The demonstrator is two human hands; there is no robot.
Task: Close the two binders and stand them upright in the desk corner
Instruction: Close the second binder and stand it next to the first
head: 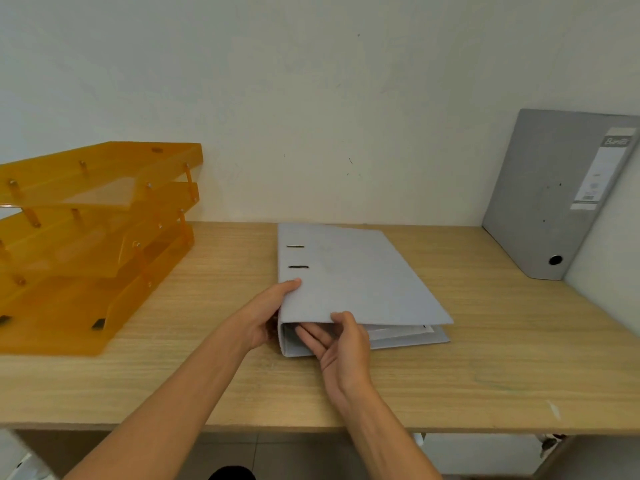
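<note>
Starting at the left, we are looking at an orange stack of letter trays (93, 237) sitting on the bench (485, 358), well apart from our work. Moving right, our left hand (266, 317) is wrapping the spine corner of the flat binder (349, 275), thumb resting on top of the cover and fingers curling down the side. Just beside it, our right hand (341, 344) is pinching the near edge of the same cover, thumb above and fingers (311, 336) tucking underneath, between the cover and the papers (398, 330). So both hands are closing on that one binder, which is lying in the middle of the bench with its cover nearly down but gaping a little at the near right corner (the sheets are peeking out there).

Further right, the standing binder (550, 199) is already leaning upright in the corner against the wall.

We are judging the risks from here. If we are lifting the flat binder by the cover alone, the heavy block of pages could be swinging open and spilling. The fingers under the cover could be getting nipped as it shuts. And in setting this binder beside the leaning one, a nudge could be sliding that one's foot out and toppling both.
</note>
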